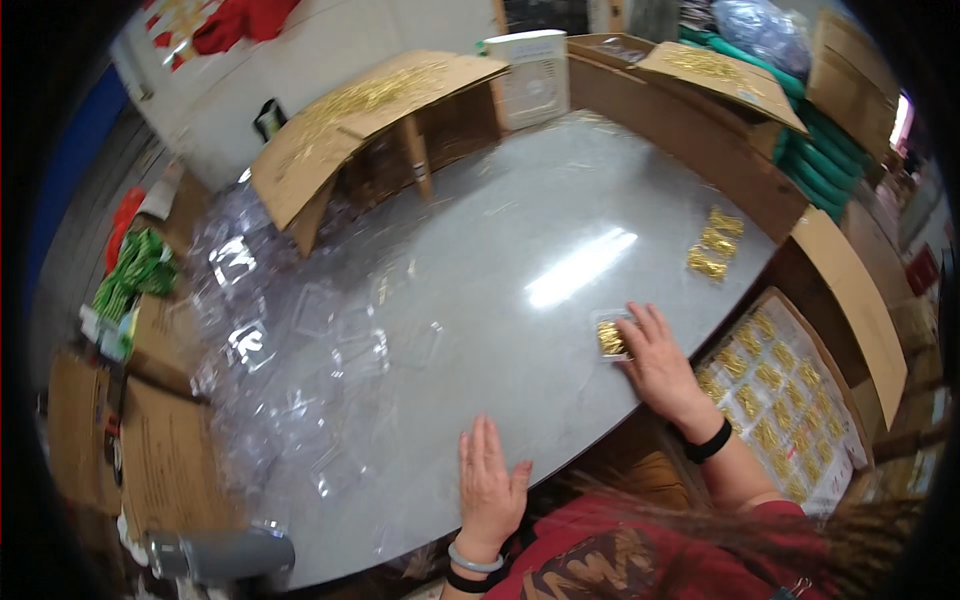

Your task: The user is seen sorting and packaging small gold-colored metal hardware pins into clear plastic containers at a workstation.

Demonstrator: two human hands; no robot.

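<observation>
Handling of a filled case at a curved grey work surface (480, 270). A clear case (609, 340) with small gold pieces in it is placed near the right part of the surface's near edge. It is touched along its right side by the right hand (662, 370), whose fingers are extended forward; whether the case is gripped between thumb and fingers cannot be told, nor can it be made out whether a lid is fitted. The left hand (490, 485) is laid palm down by the middle of the near edge, its fingers close together, its thumb apart, and nothing held.

The step in hand is judged to be the positioning of this one filled case. For any lift from here, opposite sides of the case would need to be pinched, and the case kept level lest the pieces be spilled.

Similar gold-filled cases (708, 264) are set in a short row near the right edge. Clear empty cases (300, 400) are strewn over the left part, and loose gold pieces (375, 90) are borne by a cardboard stand (285, 185) at the far edge.
</observation>
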